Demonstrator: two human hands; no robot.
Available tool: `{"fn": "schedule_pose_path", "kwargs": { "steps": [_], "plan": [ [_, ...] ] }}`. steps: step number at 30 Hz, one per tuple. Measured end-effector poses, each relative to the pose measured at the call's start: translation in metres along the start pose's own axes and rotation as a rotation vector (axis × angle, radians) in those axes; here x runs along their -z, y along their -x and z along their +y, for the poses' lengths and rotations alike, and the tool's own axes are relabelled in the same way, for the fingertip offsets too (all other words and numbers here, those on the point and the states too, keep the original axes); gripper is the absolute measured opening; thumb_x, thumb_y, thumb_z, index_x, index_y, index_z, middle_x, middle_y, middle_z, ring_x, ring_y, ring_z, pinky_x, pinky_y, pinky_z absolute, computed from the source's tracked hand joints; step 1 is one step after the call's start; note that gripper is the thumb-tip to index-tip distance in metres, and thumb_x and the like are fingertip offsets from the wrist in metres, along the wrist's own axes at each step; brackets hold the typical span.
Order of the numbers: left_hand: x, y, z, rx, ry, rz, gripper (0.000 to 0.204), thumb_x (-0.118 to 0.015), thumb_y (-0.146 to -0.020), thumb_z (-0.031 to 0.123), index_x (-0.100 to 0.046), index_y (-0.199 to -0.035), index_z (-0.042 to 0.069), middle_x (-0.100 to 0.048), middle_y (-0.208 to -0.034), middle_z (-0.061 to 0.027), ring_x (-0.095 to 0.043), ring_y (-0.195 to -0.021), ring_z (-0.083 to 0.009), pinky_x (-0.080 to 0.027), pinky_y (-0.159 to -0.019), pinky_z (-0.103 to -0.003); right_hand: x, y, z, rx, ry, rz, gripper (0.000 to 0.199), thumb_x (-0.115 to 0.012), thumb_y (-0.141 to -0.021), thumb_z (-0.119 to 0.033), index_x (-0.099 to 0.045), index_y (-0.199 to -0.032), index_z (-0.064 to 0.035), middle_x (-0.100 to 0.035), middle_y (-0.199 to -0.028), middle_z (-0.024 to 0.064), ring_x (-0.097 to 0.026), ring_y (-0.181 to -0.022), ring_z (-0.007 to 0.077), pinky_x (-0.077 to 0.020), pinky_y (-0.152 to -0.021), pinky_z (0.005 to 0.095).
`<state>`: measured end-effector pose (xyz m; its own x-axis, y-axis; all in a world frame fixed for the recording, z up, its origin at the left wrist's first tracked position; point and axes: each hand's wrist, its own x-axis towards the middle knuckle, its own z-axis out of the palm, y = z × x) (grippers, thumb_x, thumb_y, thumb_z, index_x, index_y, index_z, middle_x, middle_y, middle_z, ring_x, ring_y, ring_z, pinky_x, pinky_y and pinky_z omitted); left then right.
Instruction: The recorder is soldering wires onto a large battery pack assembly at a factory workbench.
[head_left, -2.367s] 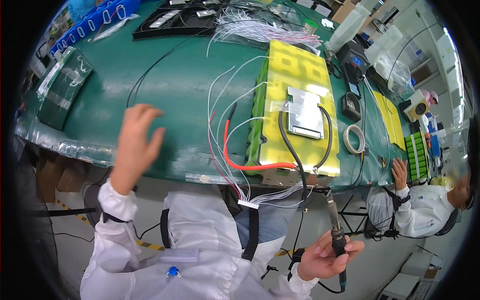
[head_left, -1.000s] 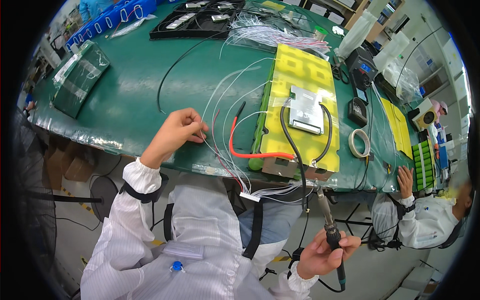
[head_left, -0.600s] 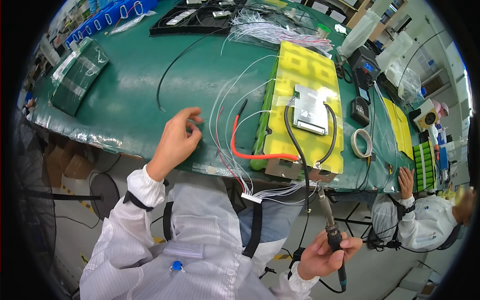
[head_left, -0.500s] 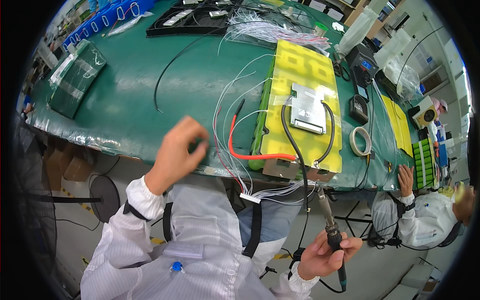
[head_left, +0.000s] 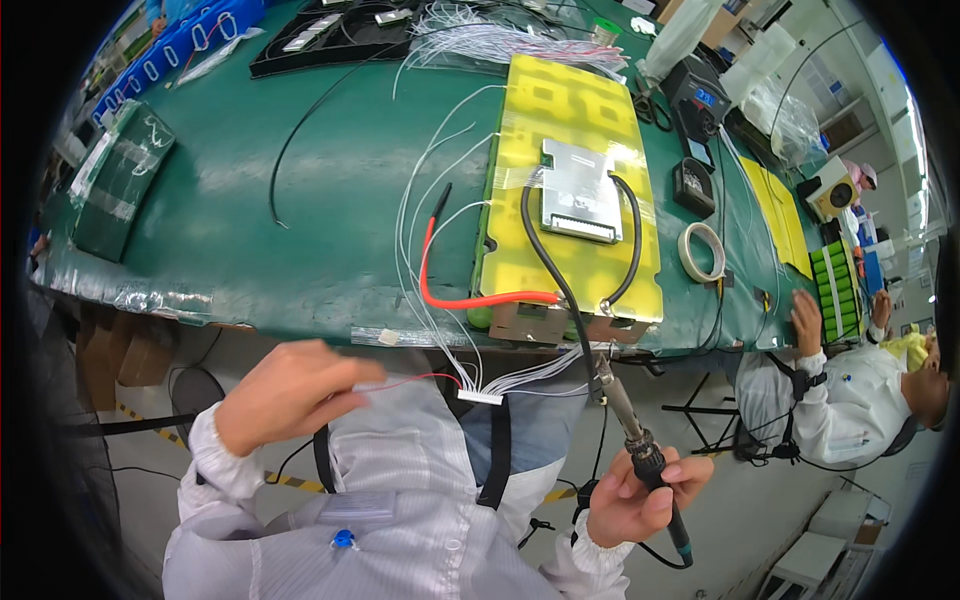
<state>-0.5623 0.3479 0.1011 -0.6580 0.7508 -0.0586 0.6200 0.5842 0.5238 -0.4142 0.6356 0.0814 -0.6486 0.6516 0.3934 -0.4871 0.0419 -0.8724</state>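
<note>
My left hand [head_left: 290, 390] is below the table's front edge, pinching a thin red wire [head_left: 415, 380] that leads to a small white connector [head_left: 480, 397]. Several white wires [head_left: 420, 230] fan from that connector up onto the table. My right hand [head_left: 640, 495] grips a soldering iron [head_left: 625, 420] with its tip up near the front edge of a yellow battery pack [head_left: 575, 190]. The pack carries a silver circuit board [head_left: 580, 190], black cables and a thick red cable [head_left: 450, 290].
The green table [head_left: 300, 200] holds a roll of tape [head_left: 702, 250], a soldering station [head_left: 700, 95], a black tray [head_left: 330, 30] and a wrapped green pack [head_left: 115, 180]. At the right another person [head_left: 850, 380] in white works by green cells [head_left: 835, 290].
My left hand has come off the table top, down past the front edge to my chest, and now pinches the red wire. My right hand with the soldering iron has stayed low.
</note>
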Motion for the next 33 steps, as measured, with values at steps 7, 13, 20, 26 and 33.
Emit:
{"fn": "schedule_pose_path", "kwargs": {
  "steps": [7, 13, 20, 26, 33],
  "plan": [
    [0.020, 0.028, 0.002, -0.268, 0.892, -0.253, 0.036, -0.073, -0.078, 0.013, -0.065, -0.109, -0.003, -0.068, -0.101, -0.0151, -0.066, -0.093, -0.0250, -0.054, -0.077, -0.030, -0.009, -0.008, 0.007, 0.057, -0.012, -0.056, 0.039, -0.062, -0.086, -0.038, -0.035, -0.087, -0.0089, -0.035, -0.050, -0.0010, -0.035, -0.037, 0.0095, -0.0292, -0.039, 0.0234],
    [-0.008, -0.007, 0.019, -0.401, 1.123, -0.018, 0.022, -0.062, -0.087, 0.008, -0.067, -0.103, -0.007, -0.066, -0.103, -0.0184, -0.066, -0.089, -0.0273, -0.052, -0.070, -0.031, -0.016, -0.006, 0.004, 0.060, 0.013, -0.044, 0.042, -0.063, -0.085, -0.041, -0.035, -0.087, -0.0096, -0.036, -0.050, -0.0011, -0.036, -0.037, 0.0097, -0.0274, -0.039, 0.0235],
    [-0.049, -0.041, 0.069, -0.151, 1.233, 0.355, 0.020, -0.055, -0.091, 0.004, -0.062, -0.108, -0.005, -0.068, -0.084, -0.0150, -0.064, -0.063, -0.0181, -0.045, -0.050, -0.026, -0.018, -0.009, 0.001, 0.066, 0.020, -0.064, 0.042, -0.063, -0.085, -0.041, -0.035, -0.087, -0.0097, -0.037, -0.051, -0.0005, -0.036, -0.037, 0.0100, -0.0272, -0.040, 0.0236],
    [-0.062, -0.047, 0.089, 0.158, 1.539, 0.241, 0.017, -0.050, -0.096, 0.008, -0.051, -0.109, -0.002, -0.061, -0.076, -0.0058, -0.056, -0.050, -0.0072, -0.032, -0.041, -0.018, -0.015, -0.014, 0.002, 0.076, 0.025, -0.124, 0.040, -0.063, -0.085, -0.038, -0.035, -0.086, -0.0097, -0.038, -0.051, 0.0001, -0.036, -0.037, 0.0107, -0.0286, -0.040, 0.0232],
    [-0.084, -0.060, 0.092, 0.087, 1.797, 0.260, 0.013, -0.050, -0.097, 0.012, -0.049, -0.101, 0.000, -0.058, -0.079, -0.0035, -0.051, -0.055, -0.0068, -0.033, -0.046, -0.020, -0.013, -0.025, 0.002, 0.073, 0.062, -0.185, 0.037, -0.063, -0.085, -0.036, -0.036, -0.085, -0.0090, -0.039, -0.050, 0.0002, -0.037, -0.038, 0.0107, -0.0316, -0.040, 0.0229]
  ]
}}
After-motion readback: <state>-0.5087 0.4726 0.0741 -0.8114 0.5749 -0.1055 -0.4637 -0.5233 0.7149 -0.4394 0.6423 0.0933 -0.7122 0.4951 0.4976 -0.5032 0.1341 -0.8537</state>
